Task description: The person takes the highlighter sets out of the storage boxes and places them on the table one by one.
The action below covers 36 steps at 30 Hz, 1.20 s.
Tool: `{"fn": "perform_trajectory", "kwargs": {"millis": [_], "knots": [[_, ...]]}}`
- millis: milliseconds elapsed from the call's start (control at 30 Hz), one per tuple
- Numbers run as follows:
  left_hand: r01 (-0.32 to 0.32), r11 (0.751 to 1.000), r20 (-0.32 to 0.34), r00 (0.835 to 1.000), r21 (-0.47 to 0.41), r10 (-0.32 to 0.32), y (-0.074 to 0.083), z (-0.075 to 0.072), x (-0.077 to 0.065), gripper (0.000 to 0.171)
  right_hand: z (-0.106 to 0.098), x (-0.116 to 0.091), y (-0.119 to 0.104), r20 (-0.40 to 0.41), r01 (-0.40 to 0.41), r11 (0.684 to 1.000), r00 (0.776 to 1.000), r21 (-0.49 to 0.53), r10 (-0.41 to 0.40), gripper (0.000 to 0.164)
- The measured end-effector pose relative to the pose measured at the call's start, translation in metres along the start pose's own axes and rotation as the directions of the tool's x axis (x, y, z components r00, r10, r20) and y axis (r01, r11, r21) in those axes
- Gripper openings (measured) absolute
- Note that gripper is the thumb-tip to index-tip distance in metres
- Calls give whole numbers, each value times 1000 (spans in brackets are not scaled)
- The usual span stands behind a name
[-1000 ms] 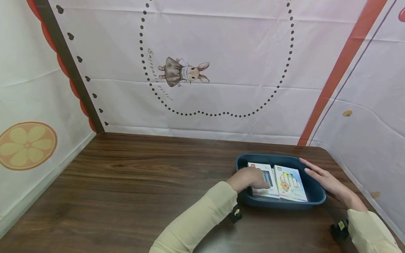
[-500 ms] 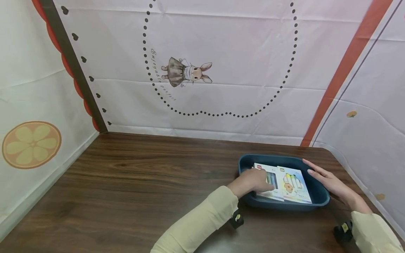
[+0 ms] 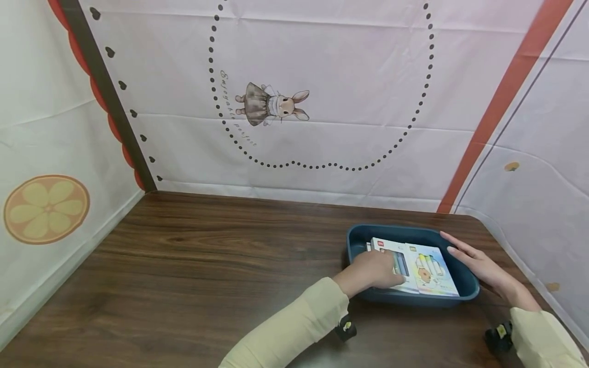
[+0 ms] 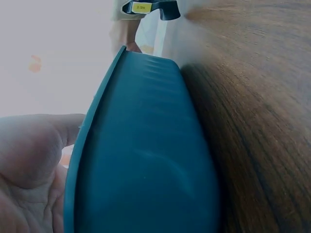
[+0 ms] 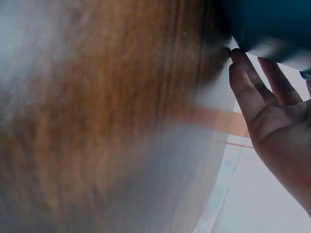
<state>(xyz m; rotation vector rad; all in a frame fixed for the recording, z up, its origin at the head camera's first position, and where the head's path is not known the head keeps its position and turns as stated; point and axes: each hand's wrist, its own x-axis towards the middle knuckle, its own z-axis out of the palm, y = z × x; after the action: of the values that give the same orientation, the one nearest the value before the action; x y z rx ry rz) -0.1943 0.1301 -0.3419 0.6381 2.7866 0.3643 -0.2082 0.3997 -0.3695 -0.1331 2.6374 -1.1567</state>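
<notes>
A blue plastic bin (image 3: pixel 414 301) holds two white marker boxes side by side. The left marker box (image 3: pixel 400 263) has a window showing coloured barrels; the right marker box (image 3: pixel 432 271) carries a print of yellow and green markers and a small animal. My left hand (image 3: pixel 374 269) reaches over the bin's near left rim and grips the left box, its thumb at the near side; most fingertips are hidden. A white edge of something under or beside that box shows at its left. My right hand (image 3: pixel 480 266) rests straight fingers on the bin's right rim, as the right wrist view also shows.
The bin stands on a dark wood table (image 3: pixel 193 276), toward its right end. A printed cloth wall (image 3: pixel 322 92) rises behind, with more cloth at both sides. Each wrist wears a black camera, such as the left wrist camera (image 3: pixel 346 328).
The left hand and the left marker box have shifted slightly right within the bin, and the right box slides right too. The right hand stays on the rim. The head view shifted a little.
</notes>
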Motion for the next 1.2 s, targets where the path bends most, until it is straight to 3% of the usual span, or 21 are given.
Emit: {"fn": "perform_trajectory", "kwargs": {"millis": [333, 533, 733, 1000, 1067, 1200], "knots": [[0, 992, -71, 997, -125, -9, -6, -1, -1, 45, 0, -1, -2, 5, -12, 1000, 1000, 24, 12, 60], [-25, 957, -143, 990, -289, -18, -15, -5, 0, 50, -2, -2, -6, 12, -28, 999, 1000, 44, 28, 62], [-76, 881, -199, 980, -467, -21, -23, -7, 1, 49, -2, -1, -6, 3, -30, 999, 1000, 13, 30, 63], [-72, 712, -119, 993, -699, -17, -26, -6, 8, 46, -1, -1, -6, 9, -30, 999, 1000, 15, 30, 62], [-64, 695, -97, 995, -716, -8, -27, -6, 9, 47, -1, -2, -6, 9, -34, 999, 999, 15, 34, 62], [-50, 693, -59, 998, -719, 11, -26, -8, 10, 50, 0, -1, -4, 10, -33, 999, 999, 18, 32, 62]]}}
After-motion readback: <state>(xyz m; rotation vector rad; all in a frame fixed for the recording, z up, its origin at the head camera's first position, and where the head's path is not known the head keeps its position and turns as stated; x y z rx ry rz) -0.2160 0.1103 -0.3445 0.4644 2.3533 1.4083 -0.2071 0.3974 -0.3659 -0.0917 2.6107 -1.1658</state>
